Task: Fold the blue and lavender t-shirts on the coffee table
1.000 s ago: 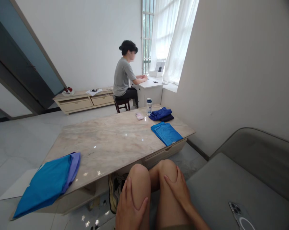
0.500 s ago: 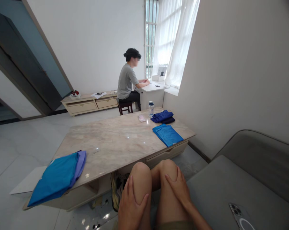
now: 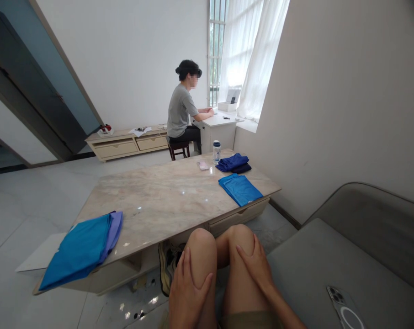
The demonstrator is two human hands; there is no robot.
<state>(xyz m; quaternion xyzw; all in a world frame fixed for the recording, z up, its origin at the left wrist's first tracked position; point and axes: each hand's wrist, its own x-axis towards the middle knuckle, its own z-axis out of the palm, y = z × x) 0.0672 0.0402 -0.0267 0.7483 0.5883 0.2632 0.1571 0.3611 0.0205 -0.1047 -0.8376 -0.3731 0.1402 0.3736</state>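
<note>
My left hand (image 3: 189, 290) rests on my left knee, thumb and fingers spread over the skin, with nothing held. On the other knee lies my right hand (image 3: 257, 265), also open and bare of any object. Ahead of my knees is a marble-topped coffee table (image 3: 152, 196). Folded teal cloth (image 3: 78, 249) lies over a purple cloth (image 3: 114, 232) at its left end. Toward the right end sits a folded bright blue cloth (image 3: 241, 189). Behind that, a dark blue cloth (image 3: 232, 161) is bunched beside a clear bottle with a blue lid (image 3: 216, 152).
A phone (image 3: 344, 307) lies on the grey sofa (image 3: 306, 265) at my right. Beyond the table a person (image 3: 182, 105) in a grey shirt sits on a stool at a white desk (image 3: 219, 122). A low cabinet (image 3: 119, 148) stands along the far wall.
The view has tilted slightly downward, so the far part of the room sits a little higher in the picture. Both hands stay on the knees.
</note>
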